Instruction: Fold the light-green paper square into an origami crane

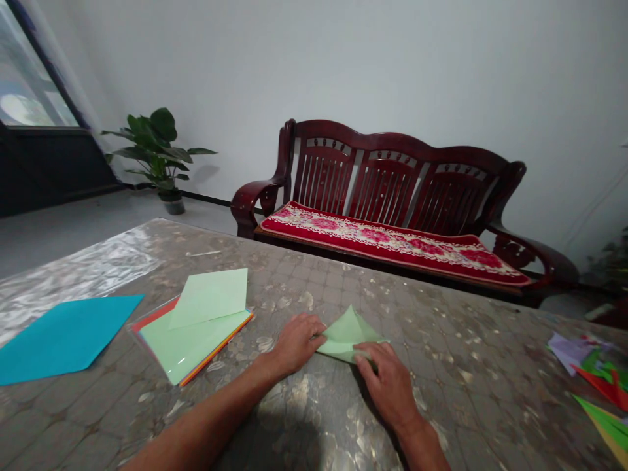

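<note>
- One patterned desk (466,373) spreads before you, carrying all the paper.
- One dark wooden settee (386,176) stands beyond it, with a red floral seat cover (392,242).
- One potted plant (157,150) stands to the settee's left.
- One teal sheet (69,337) lies at your far left.
- One paper stack (196,343) sits beside it, a loose pale-green sheet (213,297) overlapping its top.
- Several coloured paper pieces (596,373) lie at the right edge.
- One light-green folded paper (341,337) lies between your hands, a point facing away.
- Your left hand (297,343): grip pinching its left corner.
- Your right hand (390,383): grip curled at its near right edge; whether it pinches, you cannot tell.
</note>
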The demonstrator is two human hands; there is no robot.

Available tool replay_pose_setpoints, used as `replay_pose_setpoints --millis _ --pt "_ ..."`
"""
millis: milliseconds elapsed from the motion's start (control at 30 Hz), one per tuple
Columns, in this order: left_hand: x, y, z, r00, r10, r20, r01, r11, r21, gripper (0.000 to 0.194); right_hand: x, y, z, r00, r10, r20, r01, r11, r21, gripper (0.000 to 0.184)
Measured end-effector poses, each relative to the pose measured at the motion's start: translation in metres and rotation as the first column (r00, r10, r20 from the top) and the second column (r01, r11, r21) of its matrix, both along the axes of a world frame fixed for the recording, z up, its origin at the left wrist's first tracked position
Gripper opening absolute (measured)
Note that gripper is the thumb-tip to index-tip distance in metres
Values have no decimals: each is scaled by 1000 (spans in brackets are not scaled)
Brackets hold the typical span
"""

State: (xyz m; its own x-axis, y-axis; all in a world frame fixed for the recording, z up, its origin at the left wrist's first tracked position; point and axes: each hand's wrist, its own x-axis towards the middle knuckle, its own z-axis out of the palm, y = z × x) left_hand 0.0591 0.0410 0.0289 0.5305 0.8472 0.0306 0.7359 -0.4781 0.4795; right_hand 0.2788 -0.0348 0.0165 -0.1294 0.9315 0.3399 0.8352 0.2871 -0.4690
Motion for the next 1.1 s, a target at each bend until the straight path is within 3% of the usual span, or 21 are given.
replay_pose_setpoints --millis 133,267,700,833,967,1100 --pt "-2 1 -5 999 -19 40 18 999 26 24 0 7 -10 978 -206 27 206 978 1 34" --pt "-2 1 -9 998 -22 52 19 998 53 27 -6 9 -13 948 -293 125 287 956 63 25" --pt "1 -4 -3 1000 -21 17 20 997 74 29 -7 5 -14 904 -322 280 310 947 87 14" --pt "-4 -7 -6 990 37 136 -39 999 15 25 -7 6 -15 901 -322 292 305 947 102 13" --pt "-21 -5 -11 950 144 276 -125 988 -86 46 -6 5 -15 899 -316 305 308 948 74 13" --pt "-38 0 -6 948 175 267 -145 981 -127 36 -7 5 -14 893 -315 323 304 949 86 14"
